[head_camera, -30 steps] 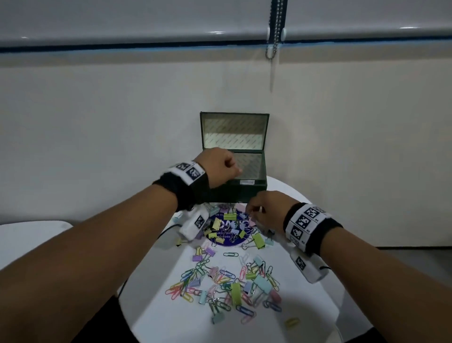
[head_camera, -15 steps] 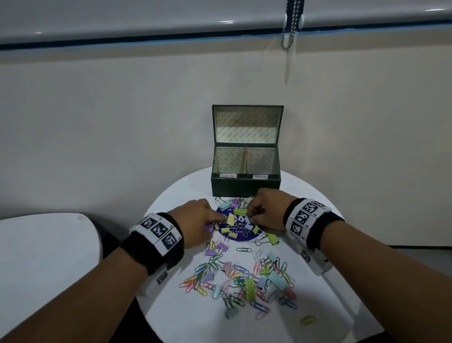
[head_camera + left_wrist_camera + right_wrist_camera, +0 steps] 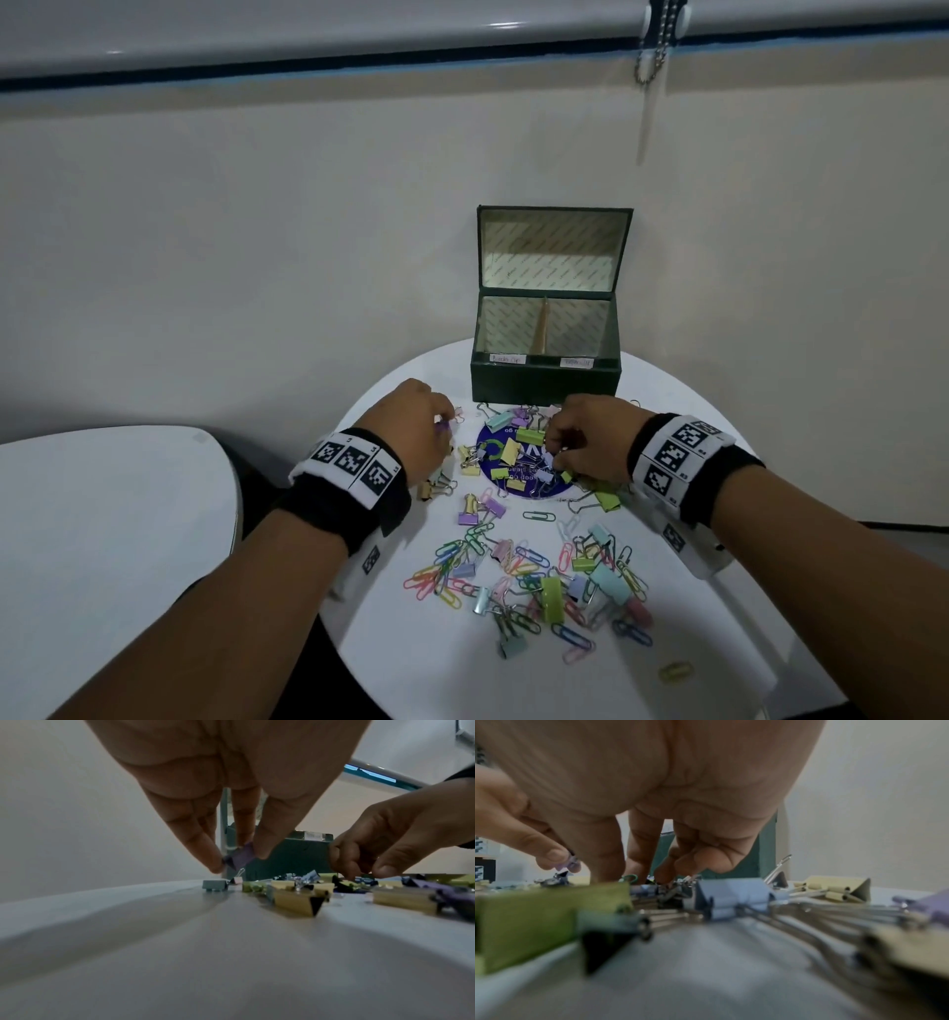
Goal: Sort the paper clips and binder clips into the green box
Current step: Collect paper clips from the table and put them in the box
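The green box (image 3: 547, 383) stands open at the table's back, split by a divider into two labelled compartments. Before it, binder clips (image 3: 530, 437) lie heaped on a blue disc (image 3: 488, 448), and paper clips (image 3: 518, 557) are mixed with more binder clips nearer me. Left of the disc, my left hand (image 3: 445, 426) pinches a purple binder clip (image 3: 239, 858) between thumb and fingers, just above the table. My right hand (image 3: 554, 455) reaches down into the heap with curled fingers. Its fingertips (image 3: 359, 871) close on a small blue binder clip (image 3: 366, 881) that still lies among the others.
The round white table (image 3: 452, 683) ends close behind the box, against a pale wall. A second white table (image 3: 102, 524) stands to the left across a dark gap. One yellow paper clip (image 3: 671, 670) lies alone near the front right edge.
My left hand has come back from over the box down to the table left of the disc and taken up a purple binder clip. The right hand has stayed in the heap.
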Motion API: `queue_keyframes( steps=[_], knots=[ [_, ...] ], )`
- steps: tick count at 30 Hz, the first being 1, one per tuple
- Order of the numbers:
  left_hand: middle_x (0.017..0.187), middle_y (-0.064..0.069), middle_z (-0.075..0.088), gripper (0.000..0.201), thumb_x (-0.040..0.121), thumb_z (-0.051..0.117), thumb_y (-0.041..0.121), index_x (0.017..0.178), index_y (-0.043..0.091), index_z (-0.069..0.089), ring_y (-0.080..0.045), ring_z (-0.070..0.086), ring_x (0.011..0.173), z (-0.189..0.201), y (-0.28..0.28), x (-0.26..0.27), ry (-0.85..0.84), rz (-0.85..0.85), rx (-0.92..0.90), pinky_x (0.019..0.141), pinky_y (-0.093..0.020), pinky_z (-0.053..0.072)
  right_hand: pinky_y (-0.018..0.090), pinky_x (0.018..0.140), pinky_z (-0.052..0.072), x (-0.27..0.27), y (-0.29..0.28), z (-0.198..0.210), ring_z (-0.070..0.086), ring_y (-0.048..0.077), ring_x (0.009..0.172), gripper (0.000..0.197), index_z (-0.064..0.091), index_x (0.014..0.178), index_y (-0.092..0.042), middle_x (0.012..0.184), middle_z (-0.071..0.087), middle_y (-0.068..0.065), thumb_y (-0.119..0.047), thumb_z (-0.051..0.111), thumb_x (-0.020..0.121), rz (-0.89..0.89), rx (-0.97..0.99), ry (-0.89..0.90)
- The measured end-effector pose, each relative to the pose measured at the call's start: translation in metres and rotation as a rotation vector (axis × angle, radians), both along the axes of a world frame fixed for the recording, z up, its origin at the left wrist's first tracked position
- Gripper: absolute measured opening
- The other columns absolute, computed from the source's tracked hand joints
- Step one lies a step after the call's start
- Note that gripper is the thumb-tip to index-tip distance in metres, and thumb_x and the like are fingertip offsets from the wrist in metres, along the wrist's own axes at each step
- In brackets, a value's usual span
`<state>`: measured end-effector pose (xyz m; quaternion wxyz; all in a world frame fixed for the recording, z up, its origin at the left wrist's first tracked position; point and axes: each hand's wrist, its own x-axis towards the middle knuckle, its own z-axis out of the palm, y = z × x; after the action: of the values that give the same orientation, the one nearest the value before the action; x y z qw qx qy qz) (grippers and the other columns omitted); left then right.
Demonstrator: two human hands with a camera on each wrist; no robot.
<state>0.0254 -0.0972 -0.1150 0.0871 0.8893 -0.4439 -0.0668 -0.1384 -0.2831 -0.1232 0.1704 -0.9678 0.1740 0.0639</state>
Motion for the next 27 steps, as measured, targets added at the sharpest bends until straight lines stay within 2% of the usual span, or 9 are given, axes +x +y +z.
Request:
queue_keyframes(
  steps=[3,5,8,11,14,17,19,24,27],
  knots=[
    [0.156,0.0,0.027,0.038,0.089,0.065,0.029,0.126,0.037,0.062,-0.021,0.043,0.134,-0.003,0.001,-0.002,0.034,-0.075,0.042,0.108,-0.032,0.037,0.023,0.075,0.047,0.0,-0.001,-0.002,0.058,0.01,0.089,0.008,0.065,0.085,-0.027,0.098,0.057,-0.01,-0.03,0.072,0.087,-0.015,0.006,-0.029],
    [0.152,0.002,0.03,0.039,0.083,0.073,0.036,0.121,0.042,0.065,-0.021,0.031,0.137,-0.002,0.001,-0.005,0.02,-0.146,0.059,0.11,-0.035,0.034,0.021,0.072,0.045,0.0,-0.002,-0.002,0.057,0.01,0.087,0.013,0.061,0.08,-0.027,0.096,0.057,-0.01,-0.028,0.072,0.088,-0.023,0.001,-0.062],
    [0.143,0.005,0.038,0.036,0.081,0.074,0.045,0.116,0.047,0.067,-0.022,0.028,0.133,0.001,0.001,-0.01,-0.039,-0.219,0.104,0.107,-0.036,0.032,0.019,0.068,0.047,-0.002,-0.002,-0.001,0.06,0.012,0.082,0.015,0.056,0.079,-0.028,0.087,0.061,-0.01,-0.023,0.065,0.09,-0.031,-0.016,-0.136],
    [0.14,0.005,0.04,0.032,0.087,0.068,0.039,0.118,0.046,0.065,-0.022,0.03,0.131,0.003,0.002,-0.009,-0.13,-0.207,0.079,0.106,-0.037,0.033,0.023,0.069,0.054,-0.005,0.001,0.003,0.063,0.012,0.077,0.009,0.055,0.09,-0.03,0.083,0.064,-0.01,-0.022,0.059,0.094,-0.048,-0.001,-0.204],
    [0.117,0.009,0.05,0.015,0.087,0.067,0.043,0.1,0.039,0.074,-0.019,0.038,0.118,0.004,0.002,-0.014,-0.09,-0.257,-0.008,0.096,-0.033,0.038,0.028,0.073,0.057,-0.007,0.003,0.01,0.063,0.009,0.077,0.016,0.056,0.105,-0.036,0.09,0.065,-0.012,-0.022,0.051,0.097,-0.038,-0.023,-0.196],
    [0.098,0.012,0.052,0.031,0.076,0.07,0.061,0.083,0.031,0.076,-0.014,0.038,0.104,0.003,0.0,-0.021,-0.035,-0.278,0.098,0.087,-0.033,0.041,0.028,0.073,0.052,-0.007,0.012,0.018,0.06,0.01,0.076,0.016,0.06,0.092,-0.022,0.087,0.063,-0.005,-0.013,0.047,0.095,0.023,0.028,-0.144],
    [0.094,0.012,0.051,0.036,0.073,0.071,0.065,0.082,0.03,0.076,-0.013,0.037,0.101,0.001,-0.002,-0.022,-0.057,-0.282,0.128,0.086,-0.033,0.043,0.028,0.068,0.045,-0.007,0.022,0.023,0.051,0.012,0.072,0.017,0.053,0.082,-0.016,0.078,0.057,-0.002,-0.014,0.045,0.096,0.059,0.094,-0.073],
    [0.097,0.013,0.053,0.017,0.075,0.077,0.04,0.088,0.029,0.076,-0.012,0.04,0.105,-0.002,-0.003,-0.022,-0.031,-0.317,0.106,0.084,-0.029,0.044,0.033,0.072,0.05,-0.004,0.052,0.019,0.054,0.017,0.073,0.013,0.056,0.075,-0.022,0.074,0.058,-0.006,-0.022,0.053,0.088,0.221,-0.086,0.128],
    [0.096,0.013,0.057,0.021,0.068,0.078,0.027,0.088,0.03,0.076,-0.013,0.041,0.103,-0.001,-0.001,-0.023,-0.03,-0.305,0.136,0.081,-0.03,0.047,0.033,0.073,0.054,0.0,0.066,0.018,0.061,0.02,0.078,0.009,0.06,0.076,-0.022,0.081,0.068,-0.003,-0.02,0.059,0.085,0.233,-0.134,0.239]
  ],
)
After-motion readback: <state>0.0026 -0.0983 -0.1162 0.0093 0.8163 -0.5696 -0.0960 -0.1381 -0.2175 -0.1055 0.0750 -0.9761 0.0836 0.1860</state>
